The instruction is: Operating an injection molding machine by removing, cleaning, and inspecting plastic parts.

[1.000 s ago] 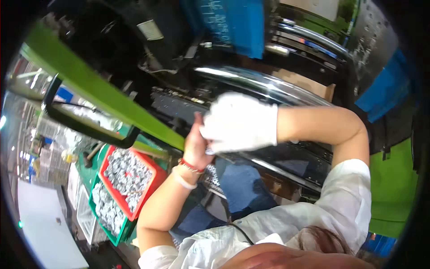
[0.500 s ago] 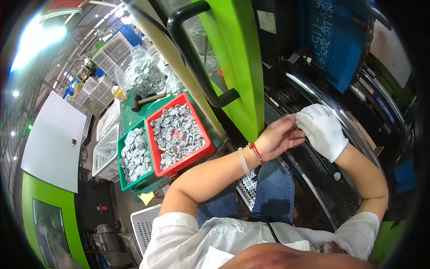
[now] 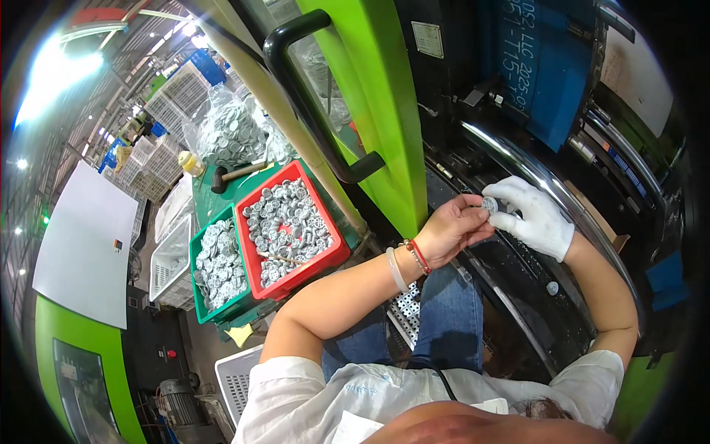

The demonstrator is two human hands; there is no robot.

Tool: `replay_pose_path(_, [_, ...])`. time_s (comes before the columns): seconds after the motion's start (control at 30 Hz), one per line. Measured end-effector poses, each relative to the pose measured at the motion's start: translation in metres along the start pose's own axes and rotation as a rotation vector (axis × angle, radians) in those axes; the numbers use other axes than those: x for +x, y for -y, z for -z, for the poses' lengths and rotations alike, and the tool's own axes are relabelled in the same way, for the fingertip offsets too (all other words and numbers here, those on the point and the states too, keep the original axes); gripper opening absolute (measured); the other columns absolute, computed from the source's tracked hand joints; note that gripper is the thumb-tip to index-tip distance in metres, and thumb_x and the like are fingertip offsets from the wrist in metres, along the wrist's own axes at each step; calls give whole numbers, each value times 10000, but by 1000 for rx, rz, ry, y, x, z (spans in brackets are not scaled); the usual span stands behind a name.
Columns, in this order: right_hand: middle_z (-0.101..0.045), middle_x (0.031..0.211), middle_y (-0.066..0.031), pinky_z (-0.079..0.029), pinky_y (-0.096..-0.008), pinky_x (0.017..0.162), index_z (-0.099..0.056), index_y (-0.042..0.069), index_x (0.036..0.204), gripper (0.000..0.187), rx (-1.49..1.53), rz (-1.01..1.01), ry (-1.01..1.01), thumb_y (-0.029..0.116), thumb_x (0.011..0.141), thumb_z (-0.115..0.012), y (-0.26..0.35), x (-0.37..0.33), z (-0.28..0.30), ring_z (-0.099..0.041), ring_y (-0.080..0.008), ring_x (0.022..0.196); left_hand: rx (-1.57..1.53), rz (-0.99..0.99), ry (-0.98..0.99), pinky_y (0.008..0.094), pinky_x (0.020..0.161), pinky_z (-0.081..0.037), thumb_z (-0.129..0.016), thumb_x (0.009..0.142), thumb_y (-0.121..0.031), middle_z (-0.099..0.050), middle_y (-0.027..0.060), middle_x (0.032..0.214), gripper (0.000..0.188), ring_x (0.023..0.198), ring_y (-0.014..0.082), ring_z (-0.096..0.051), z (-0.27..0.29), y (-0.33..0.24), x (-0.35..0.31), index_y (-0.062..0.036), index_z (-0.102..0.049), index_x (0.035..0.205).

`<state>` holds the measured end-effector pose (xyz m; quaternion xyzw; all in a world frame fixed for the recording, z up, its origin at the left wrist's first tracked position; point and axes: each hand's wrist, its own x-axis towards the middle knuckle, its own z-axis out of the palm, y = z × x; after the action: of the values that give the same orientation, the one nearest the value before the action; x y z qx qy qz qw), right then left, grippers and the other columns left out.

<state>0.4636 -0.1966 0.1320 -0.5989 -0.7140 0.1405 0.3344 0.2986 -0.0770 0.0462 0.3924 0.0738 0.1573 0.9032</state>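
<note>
A tall, lime-green metal machine door (image 3: 377, 89) stands beyond a green-topped table (image 3: 244, 186). At the table's near edge, a red plastic tray (image 3: 314, 270) of grey pieces sits against a green plastic tray (image 3: 225, 311), fuller along its left side. Well to the right of the red tray's right edge, the bare left hand (image 3: 447, 235) pinches a small, round, grey openwork disc (image 3: 489, 205) between thumb and fingers; the white-gloved right hand (image 3: 536, 218) curls beside it, though whether its fingertips grip is unclear. The disc looks light and stiff, perhaps slick for the glove; its thin inner bars might snap, so the rim seems the safest hold.
</note>
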Motion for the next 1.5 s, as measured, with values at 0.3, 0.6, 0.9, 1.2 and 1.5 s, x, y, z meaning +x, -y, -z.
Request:
replay_pose_path(0.3, [-613,1057,-80,-509,-314,798,-592,50,1177,397,243,-72,-82,154,815,-718,3,-2,-9,-618,-173,890,-46,2,112,340,915,-560,-575,976,-119,-655,82,1030,204,931,165,-672,-6,-9,-4,-46,-547,1165])
replay_pose_path(0.6, [-631,1100,-87,-518,-320,905,-553,23,1230,386,702,-116,-10,63,864,-669,-17,-4,-15,-626,-164,1014,44,-107,-41,362,936,-542,-587,978,-156,-621,12,859,182,805,96,-622,-20,-9,-6,-89,-566,1146])
replay_pose_path(0.9, [-638,1095,-71,-513,-310,890,-565,40,1242,417,583,-116,-77,112,856,-708,-18,-2,-18,-623,-155,1000,10,-83,12,335,870,-554,-597,963,-109,-631,35,822,177,724,111,-615,-18,-12,-4,-49,-542,1120])
replay_pose_path(1.2, [-613,1061,-71,-501,-295,822,-602,39,1178,341,345,-126,-77,191,880,-669,-10,-2,-15,-614,-146,914,-35,90,94,377,959,-531,-545,1005,-254,-638,24,889,213,821,104,-643,-17,-13,-9,-56,-571,1078])
replay_pose_path(1.5, [-601,1096,-89,-509,-315,819,-603,41,1172,350,177,38,-141,164,854,-682,2,-5,-9,-625,-189,916,-20,108,142,390,978,-519,-529,1012,-278,-635,22,862,217,810,100,-642,-14,-13,-8,-70,-580,1050])
